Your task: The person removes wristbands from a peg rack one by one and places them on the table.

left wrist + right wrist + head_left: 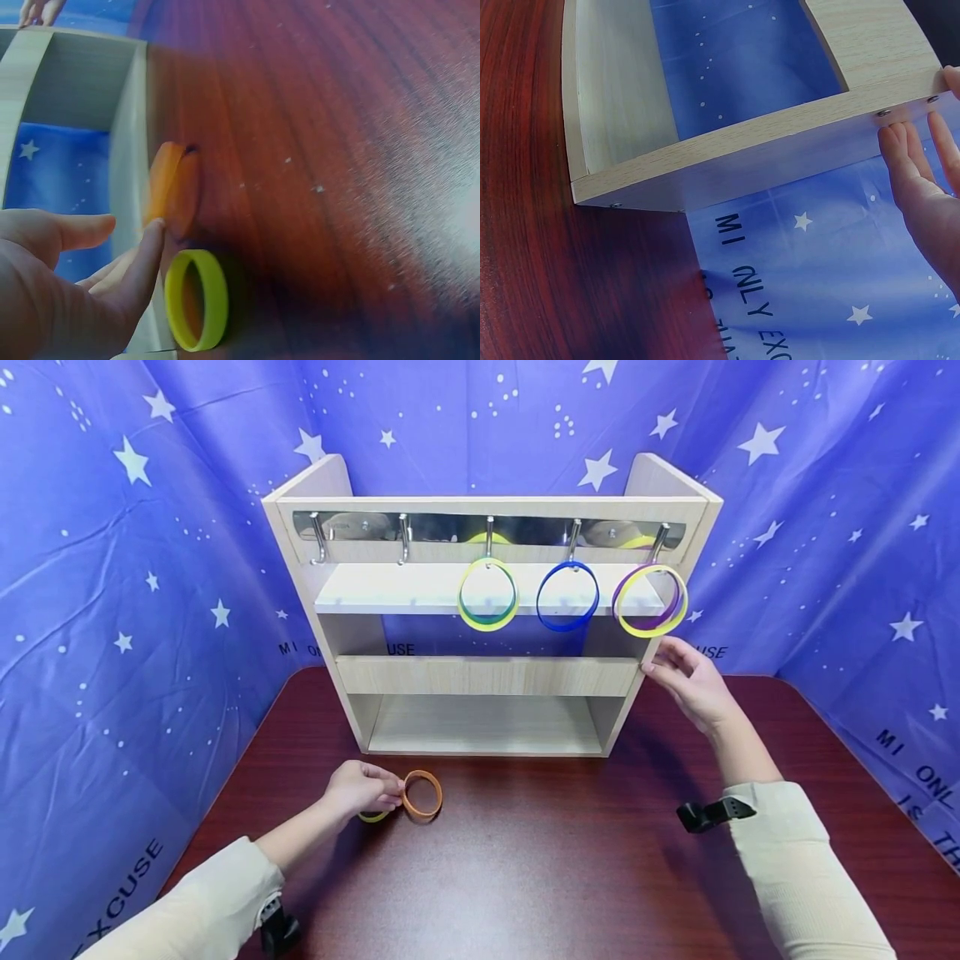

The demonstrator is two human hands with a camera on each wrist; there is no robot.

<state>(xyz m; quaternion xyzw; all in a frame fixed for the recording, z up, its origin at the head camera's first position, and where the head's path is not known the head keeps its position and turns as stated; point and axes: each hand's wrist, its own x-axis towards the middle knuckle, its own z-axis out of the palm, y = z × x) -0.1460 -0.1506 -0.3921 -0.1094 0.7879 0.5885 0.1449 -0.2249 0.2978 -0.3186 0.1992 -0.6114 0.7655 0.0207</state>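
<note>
My left hand (366,789) is low over the table in front of the rack, a fingertip at the edge of an orange wristband (423,795). In the left wrist view the thumb stands apart from that orange wristband (166,187). A yellow wristband (196,300) lies beside it, partly hidden under the hand in the head view. My right hand (693,685) touches the right side panel of the wooden rack (487,677). Its fingers (904,154) lie along the panel's outer face, near the screw heads.
A metal hook strip (450,529) crosses the rack's top. A yellow and a green band (487,625) hang from its middle hook, a blue band (567,627) from the fourth, purple and yellow bands (651,631) from the rightmost. A starry blue curtain (465,427) surrounds the table (525,860).
</note>
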